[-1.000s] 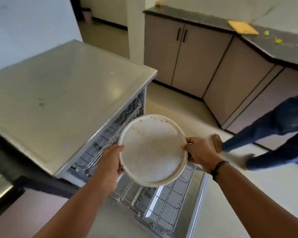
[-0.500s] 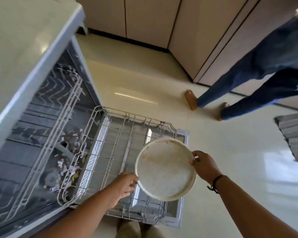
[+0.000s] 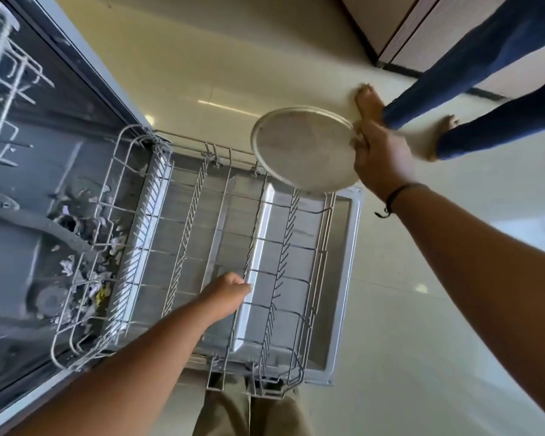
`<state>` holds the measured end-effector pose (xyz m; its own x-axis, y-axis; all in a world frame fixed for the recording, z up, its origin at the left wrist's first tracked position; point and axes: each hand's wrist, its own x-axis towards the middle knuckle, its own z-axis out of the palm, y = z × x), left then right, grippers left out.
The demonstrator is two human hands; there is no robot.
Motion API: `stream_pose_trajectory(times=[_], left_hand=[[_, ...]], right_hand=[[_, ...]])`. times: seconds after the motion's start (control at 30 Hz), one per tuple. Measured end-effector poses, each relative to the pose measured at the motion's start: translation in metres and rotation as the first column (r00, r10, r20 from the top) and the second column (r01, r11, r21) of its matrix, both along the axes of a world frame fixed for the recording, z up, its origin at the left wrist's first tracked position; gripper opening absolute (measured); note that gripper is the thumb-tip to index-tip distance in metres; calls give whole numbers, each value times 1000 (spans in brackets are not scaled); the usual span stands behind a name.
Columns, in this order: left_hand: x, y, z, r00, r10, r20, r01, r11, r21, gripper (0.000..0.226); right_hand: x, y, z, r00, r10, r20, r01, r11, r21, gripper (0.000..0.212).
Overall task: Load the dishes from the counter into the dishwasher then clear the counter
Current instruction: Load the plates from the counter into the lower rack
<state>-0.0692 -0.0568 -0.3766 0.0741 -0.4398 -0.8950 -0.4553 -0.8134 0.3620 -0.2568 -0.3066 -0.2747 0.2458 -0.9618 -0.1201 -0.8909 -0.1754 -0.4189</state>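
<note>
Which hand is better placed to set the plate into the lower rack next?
Right. The right hand already grips the plate by its rim, above the rack's far corner. The left hand holds no dish; it sits curled down among the rack's wires.

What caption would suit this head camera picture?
Right hand holds a dirty plate over the pulled-out dishwasher rack; left hand reaches into it.

We find no legible text, label, brand, number or sign on any surface in the head view; nothing to record under this heading.
</note>
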Motion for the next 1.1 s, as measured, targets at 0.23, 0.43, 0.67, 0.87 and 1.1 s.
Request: stream_pose_trajectory(times=[0.23, 0.43, 0.67, 0.87, 1.1], left_hand=[[14, 1, -22, 990, -118, 72, 115, 992, 54, 29], [15, -17, -26, 991, -99, 91, 98, 995, 12, 23], [14, -29, -30, 989, -110, 94, 110, 994, 2, 28], [11, -31, -29, 994, -71, 86, 72, 997, -11, 30], [11, -25, -14, 994, -53, 100, 54, 999, 1, 31]], right_hand=[[37, -36, -26, 975, 211, -64, -213, 977, -28, 29], [41, -38, -47, 967, 242, -84, -245, 969, -19, 27], [33, -21, -78, 957, 276, -84, -262, 954, 146, 27], [31, -9, -94, 982, 162, -101, -139, 970, 199, 36], [41, -4, -82, 984, 148, -96, -120, 960, 251, 63]])
